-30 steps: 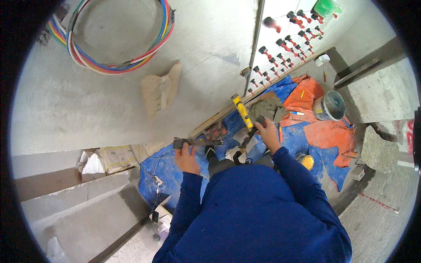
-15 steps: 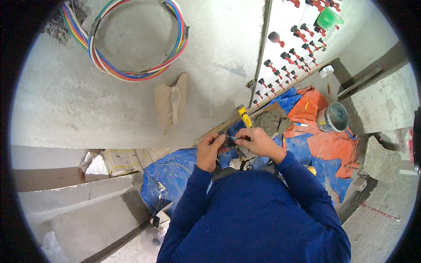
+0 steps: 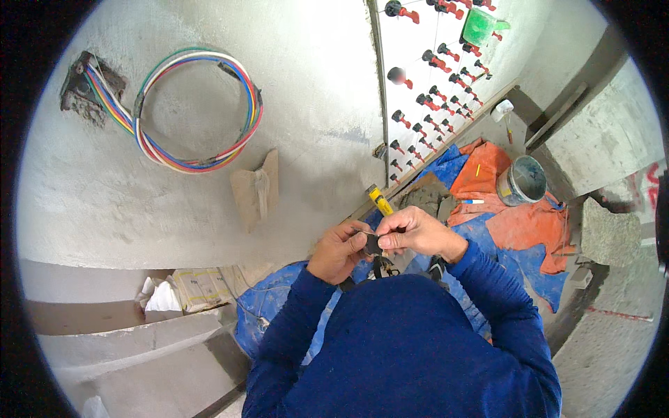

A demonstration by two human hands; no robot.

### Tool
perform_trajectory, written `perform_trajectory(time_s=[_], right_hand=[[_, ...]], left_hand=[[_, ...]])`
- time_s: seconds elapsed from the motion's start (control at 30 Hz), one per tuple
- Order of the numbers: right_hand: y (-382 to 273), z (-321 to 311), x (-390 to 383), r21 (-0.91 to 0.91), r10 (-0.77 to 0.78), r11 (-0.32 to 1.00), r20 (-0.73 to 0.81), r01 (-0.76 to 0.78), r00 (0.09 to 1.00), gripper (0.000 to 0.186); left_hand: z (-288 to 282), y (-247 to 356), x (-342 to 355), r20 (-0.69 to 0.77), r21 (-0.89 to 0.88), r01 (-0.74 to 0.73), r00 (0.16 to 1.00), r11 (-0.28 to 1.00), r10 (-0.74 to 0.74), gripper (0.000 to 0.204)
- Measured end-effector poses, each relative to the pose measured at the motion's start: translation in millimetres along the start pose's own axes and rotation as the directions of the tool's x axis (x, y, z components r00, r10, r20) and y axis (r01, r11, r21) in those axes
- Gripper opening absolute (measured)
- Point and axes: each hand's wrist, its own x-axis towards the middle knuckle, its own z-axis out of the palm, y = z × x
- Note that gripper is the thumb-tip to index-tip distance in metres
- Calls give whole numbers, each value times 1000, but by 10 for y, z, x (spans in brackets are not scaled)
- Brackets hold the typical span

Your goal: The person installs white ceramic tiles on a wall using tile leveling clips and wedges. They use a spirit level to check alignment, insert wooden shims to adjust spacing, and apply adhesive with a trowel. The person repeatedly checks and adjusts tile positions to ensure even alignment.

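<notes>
My left hand (image 3: pixel 336 252) and my right hand (image 3: pixel 417 233) meet in front of my body, fingers closed in a pinch. Between their fingertips is a small dark, flat-looking piece (image 3: pixel 373 244). Its exact kind is too small to tell, and the fingers cover part of its edge. Just beyond the hands, a yellow spirit level (image 3: pixel 379 200) leans at an angle. Black and red tile levelling clips (image 3: pixel 433 60) stud the white tiled wall (image 3: pixel 446 28) ahead to the right, with a green plastic piece (image 3: pixel 478 27) among them.
A coil of coloured wires (image 3: pixel 254 115) hangs from the grey wall at left, above a torn cardboard piece (image 3: pixel 254 189). Blue tarp (image 3: pixel 273 296) and orange tarp (image 3: pixel 523 226) cover the floor. A bucket (image 3: pixel 521 181) stands at right, near a mortar heap (image 3: pixel 426 197).
My hands have come closer together, and the dark piece now shows between my fingertips. The view has shifted, so the wall, wires and clips sit further left.
</notes>
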Motion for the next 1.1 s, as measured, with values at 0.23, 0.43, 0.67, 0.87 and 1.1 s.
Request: perform_trajectory(time_s=[0.23, 0.43, 0.67, 0.87, 1.1], right_hand=[[-245, -49, -71, -95, -130, 988, -41, 125, 991, 17], [-271, 33, -93, 67, -182, 976, -274, 207, 944, 19], [-274, 244, 20, -591, -356, 807, -517, -23, 779, 27], [-340, 296, -55, -374, -186, 927, -503, -19, 844, 19], [-531, 128, -263, -41, -21, 999, -330, 7, 944, 23]], left_hand=[[333, 98, 141, -98, 299, -313, 930, 901, 356, 31], [523, 171, 42, 50, 834, -429, 684, 347, 728, 29], [664, 50, 143, -279, 572, -357, 762, 738, 585, 25], [663, 154, 204, -208, 466, -486, 752, 739, 626, 22], [700, 239, 250, 83, 708, -595, 607, 382, 791, 24]])
